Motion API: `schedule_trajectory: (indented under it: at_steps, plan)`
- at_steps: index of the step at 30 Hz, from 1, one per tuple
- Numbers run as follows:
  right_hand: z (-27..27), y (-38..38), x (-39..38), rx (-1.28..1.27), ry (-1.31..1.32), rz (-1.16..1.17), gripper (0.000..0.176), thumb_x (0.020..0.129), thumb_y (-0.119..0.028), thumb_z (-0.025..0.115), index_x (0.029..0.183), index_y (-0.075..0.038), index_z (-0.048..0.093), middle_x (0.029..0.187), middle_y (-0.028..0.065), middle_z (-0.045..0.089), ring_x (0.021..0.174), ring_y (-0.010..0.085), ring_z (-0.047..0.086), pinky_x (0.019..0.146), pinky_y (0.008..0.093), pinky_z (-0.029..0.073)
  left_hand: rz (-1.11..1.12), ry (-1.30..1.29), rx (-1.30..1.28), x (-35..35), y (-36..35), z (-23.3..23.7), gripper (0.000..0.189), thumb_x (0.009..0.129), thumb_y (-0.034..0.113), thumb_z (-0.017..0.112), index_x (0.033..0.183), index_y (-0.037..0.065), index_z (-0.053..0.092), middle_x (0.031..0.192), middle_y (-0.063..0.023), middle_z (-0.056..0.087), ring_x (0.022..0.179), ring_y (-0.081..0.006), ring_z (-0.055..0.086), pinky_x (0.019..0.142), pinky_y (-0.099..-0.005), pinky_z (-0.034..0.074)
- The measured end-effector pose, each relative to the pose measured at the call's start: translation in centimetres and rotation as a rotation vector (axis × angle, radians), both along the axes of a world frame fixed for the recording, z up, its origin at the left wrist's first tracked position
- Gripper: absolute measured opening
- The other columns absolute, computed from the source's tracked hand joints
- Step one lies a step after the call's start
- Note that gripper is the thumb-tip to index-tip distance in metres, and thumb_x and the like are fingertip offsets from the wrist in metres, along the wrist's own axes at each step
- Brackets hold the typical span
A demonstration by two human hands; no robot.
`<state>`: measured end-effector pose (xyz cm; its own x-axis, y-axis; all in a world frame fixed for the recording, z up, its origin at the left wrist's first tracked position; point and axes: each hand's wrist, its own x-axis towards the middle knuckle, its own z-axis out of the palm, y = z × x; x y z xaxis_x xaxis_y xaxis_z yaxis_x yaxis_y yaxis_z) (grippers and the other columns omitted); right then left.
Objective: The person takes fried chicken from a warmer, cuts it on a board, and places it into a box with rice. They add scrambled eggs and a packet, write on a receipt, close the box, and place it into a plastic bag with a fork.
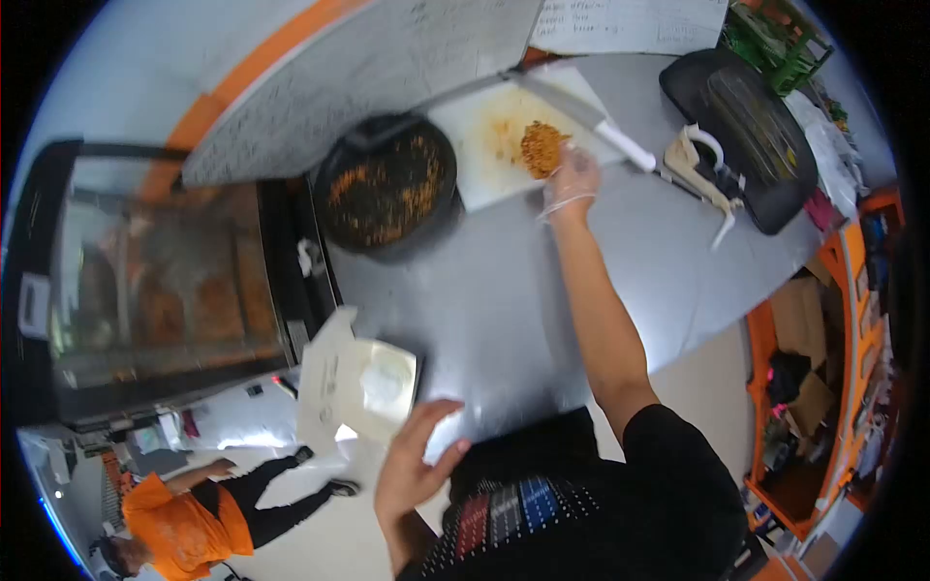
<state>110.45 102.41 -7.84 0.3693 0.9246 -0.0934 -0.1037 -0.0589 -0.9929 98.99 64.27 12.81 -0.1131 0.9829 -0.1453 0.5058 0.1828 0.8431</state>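
My right hand [575, 180], in a clear plastic glove, has its fingers closed on the right edge of a flat, golden-brown, crusted piece of food [540, 149]. The piece is over a white cutting board [481, 184] stained yellow-orange. A large knife with a white handle [625, 145] lies across the board's right side. My left hand [421, 460] is bare and holds nothing, thumb and fingers apart, at the table's front edge. Beside it stands an open cardboard box [325, 382] with a pale round item [384, 381] inside, too blurred to name.
A dark round pan [387, 184] with brown crumbs stands left of the board. A glass-fronted warming cabinet [174, 281] is further left. A black lidded appliance [741, 136] and a beige-handled tool [699, 174] lie at right. A person in an orange shirt [184, 523] is at lower left.
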Motion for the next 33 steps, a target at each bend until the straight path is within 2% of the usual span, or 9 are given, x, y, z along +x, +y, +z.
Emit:
schedule_trajectory:
  at_steps: [6, 8, 10, 12, 15, 16, 19, 27, 33]
  plan:
    - [-4.0, -0.5, 1.2, -0.088, -0.494, 0.349, 0.044, 0.092, -0.029, 0.061, 0.125, -0.001, 0.055, 0.125, 0.0227, 0.057, 0.121, 0.036, 0.052, 0.104, 0.0446, 0.04, 0.353, -0.036, -0.134, 5.8, 3.7, -0.5, 0.037, 0.088, 0.009, 0.067, 0.122, 0.002, 0.058, 0.115, -0.0141, 0.063, 0.105, -0.0251, 0.062, 0.089, -0.0348, 0.047]
    - [-1.0, -1.5, 6.0, 0.01, -0.466, 0.394, 0.046, 0.092, -0.031, 0.059, 0.128, -0.003, 0.054, 0.131, 0.0232, 0.052, 0.126, 0.0353, 0.047, 0.106, 0.0448, 0.038, 0.432, -0.079, -0.149, 7.0, 5.0, -1.2, 0.036, 0.089, 0.009, 0.066, 0.123, 0.002, 0.057, 0.115, -0.0124, 0.063, 0.104, -0.0229, 0.062, 0.089, -0.0351, 0.047]
    - [-0.9, 0.0, 9.9, 0.241, -1.031, 0.268, 0.046, 0.092, -0.032, 0.059, 0.129, -0.005, 0.055, 0.126, 0.024, 0.055, 0.123, 0.0358, 0.049, 0.103, 0.0449, 0.041, 0.446, -0.051, -0.149, 7.8, 5.9, -2.0, 0.034, 0.089, 0.007, 0.064, 0.122, 0.001, 0.057, 0.116, -0.0131, 0.063, 0.103, -0.0238, 0.063, 0.088, -0.0356, 0.049]
    - [4.0, 3.2, 11.9, 0.34, -1.487, 0.191, 0.041, 0.092, -0.032, 0.059, 0.123, -0.006, 0.057, 0.12, 0.0223, 0.058, 0.116, 0.0384, 0.054, 0.097, 0.0464, 0.045, 0.465, -0.009, -0.151, 8.5, 6.5, -2.6, 0.033, 0.09, 0.006, 0.063, 0.121, 0.0, 0.057, 0.116, -0.0134, 0.063, 0.102, -0.0242, 0.064, 0.087, -0.036, 0.05]
    - [5.9, 8.7, 14.1, -0.198, -1.527, 0.759, 0.035, 0.091, -0.031, 0.06, 0.117, -0.007, 0.057, 0.115, 0.0199, 0.061, 0.111, 0.0382, 0.057, 0.091, 0.048, 0.048, 0.526, 0.002, -0.103, 9.4, 7.6, -4.3, 0.034, 0.088, 0.011, 0.066, 0.12, 0.002, 0.059, 0.111, -0.0161, 0.064, 0.098, -0.0284, 0.065, 0.083, -0.0381, 0.05]
    - [2.6, 9.3, 15.4, 0.046, -1.522, 0.686, 0.03, 0.092, -0.029, 0.057, 0.108, -0.004, 0.055, 0.111, 0.019, 0.063, 0.109, 0.0374, 0.059, 0.089, 0.0477, 0.049, 0.522, -0.017, -0.096, 9.7, 8.2, -4.7, 0.033, 0.088, 0.012, 0.067, 0.119, 0.002, 0.059, 0.112, -0.0161, 0.064, 0.098, -0.0285, 0.065, 0.083, -0.038, 0.05]
    - [1.1, 10.4, 16.2, 0.213, -1.635, 0.68, 0.029, 0.093, -0.028, 0.054, 0.106, -0.002, 0.054, 0.1, 0.0219, 0.065, 0.096, 0.0401, 0.063, 0.083, 0.0478, 0.05, 0.438, -0.049, -0.046, 9.7, 11.2, -5.4, 0.032, 0.088, 0.013, 0.067, 0.117, 0.002, 0.059, 0.113, -0.0166, 0.064, 0.098, -0.0298, 0.065, 0.083, -0.0376, 0.051]
    - [9.4, 2.4, 16.9, 0.023, -1.151, 0.798, 0.031, 0.099, -0.033, 0.048, 0.096, -0.003, 0.054, 0.069, 0.0264, 0.058, 0.071, 0.0476, 0.059, 0.064, 0.0533, 0.044, 0.201, -0.025, 0.104, 5.0, 18.4, -6.1, 0.031, 0.087, 0.011, 0.068, 0.116, 0.003, 0.06, 0.11, -0.0167, 0.064, 0.097, -0.0316, 0.064, 0.084, -0.036, 0.051]
    - [10.9, 1.2, 12.3, 0.06, -1.099, 0.876, 0.025, 0.098, -0.029, 0.051, 0.098, -0.005, 0.054, 0.071, 0.024, 0.06, 0.07, 0.046, 0.059, 0.062, 0.0519, 0.044, 0.225, -0.097, 0.456, 0.9, 29.6, -8.3, 0.016, 0.089, 0.008, 0.064, 0.103, 0.001, 0.066, 0.098, -0.0136, 0.068, 0.09, -0.0254, 0.066, 0.079, -0.0325, 0.051]
